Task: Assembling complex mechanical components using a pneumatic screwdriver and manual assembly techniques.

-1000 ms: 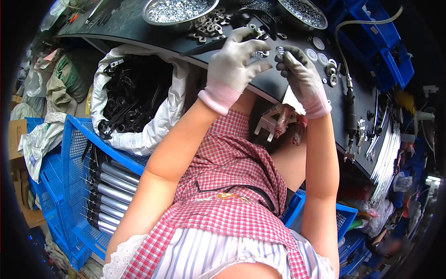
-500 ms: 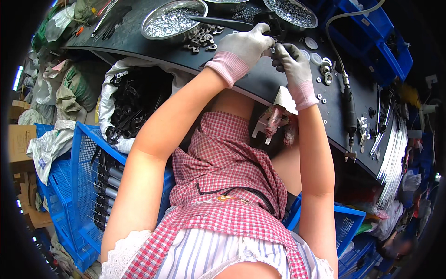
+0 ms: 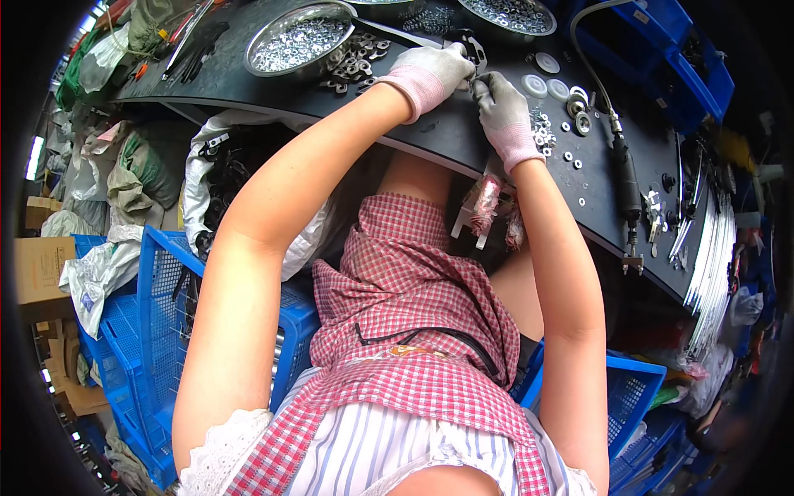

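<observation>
The 2 gloved hands meet over the near part of the dark worktable (image 3: pixel 438 139), their fingertips almost together. The left hand (image 3: pixel 432 76) comes in from the left with its fingers bent tightly onto a black part (image 3: pixel 468 41), which sits at the fingertips, between the 2 metal bowls. The right hand (image 3: pixel 502 116) is just beside it, its fingers drawn in toward the same spot; whether it pinches anything there (the fingertips hide it) I cannot tell.

Beyond the left wrist, dark ring-ended metal pieces (image 3: pixel 357 59) lie scattered next to the left bowl (image 3: pixel 327 62), which holds many small silvery pieces. The right bowl (image 3: pixel 529 33) holds similar ones. Small pale washers (image 3: pixel 542 131) cluster against the right wrist, and 3 white discs (image 3: pixel 534 85) lie near the right hand, with metal rings (image 3: pixel 582 123) just past them. Farther right, a black hand tool (image 3: pixel 626 178) with a hose lies on the table, below blue bins (image 3: pixel 718 78). A red checked apron (image 3: pixel 413 289) covers the person's lap.
</observation>
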Motion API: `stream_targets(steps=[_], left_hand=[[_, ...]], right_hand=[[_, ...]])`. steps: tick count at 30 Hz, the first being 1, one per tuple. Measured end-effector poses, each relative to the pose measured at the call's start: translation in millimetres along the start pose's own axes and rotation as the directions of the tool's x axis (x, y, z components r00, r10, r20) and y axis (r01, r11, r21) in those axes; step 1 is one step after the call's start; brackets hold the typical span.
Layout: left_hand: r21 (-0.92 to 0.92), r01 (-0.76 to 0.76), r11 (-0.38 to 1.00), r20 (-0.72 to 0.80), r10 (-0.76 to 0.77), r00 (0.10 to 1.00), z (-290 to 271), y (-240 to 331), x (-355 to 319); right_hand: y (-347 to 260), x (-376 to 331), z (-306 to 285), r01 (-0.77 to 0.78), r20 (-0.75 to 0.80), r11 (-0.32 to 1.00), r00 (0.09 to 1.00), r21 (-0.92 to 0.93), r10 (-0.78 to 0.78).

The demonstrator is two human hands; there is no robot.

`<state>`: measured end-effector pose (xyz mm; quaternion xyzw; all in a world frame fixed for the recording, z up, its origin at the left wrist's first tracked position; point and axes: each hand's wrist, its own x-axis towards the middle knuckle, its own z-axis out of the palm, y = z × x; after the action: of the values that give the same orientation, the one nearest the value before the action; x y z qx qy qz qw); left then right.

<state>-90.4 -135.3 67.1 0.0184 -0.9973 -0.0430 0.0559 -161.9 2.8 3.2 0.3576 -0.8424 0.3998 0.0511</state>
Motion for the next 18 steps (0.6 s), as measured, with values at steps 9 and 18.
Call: stream_targets(steps=[9, 18], left_hand=[[0.077, -0.075, 0.994, -0.046, 0.078, 0.996, 4.9, 0.2, 2.6], [0.103, -0.056, 0.993, -0.085, 0.064, 0.994, 7.1, 3.0, -1.7]], right_hand=[[-0.6, -0.9, -5.1, 0.045, -0.052, 0.998, 0.998, -0.047, -0.048], [-4.9, -0.5, -5.2, 0.084, -0.022, 0.992, 0.996, -0.093, -0.087]])
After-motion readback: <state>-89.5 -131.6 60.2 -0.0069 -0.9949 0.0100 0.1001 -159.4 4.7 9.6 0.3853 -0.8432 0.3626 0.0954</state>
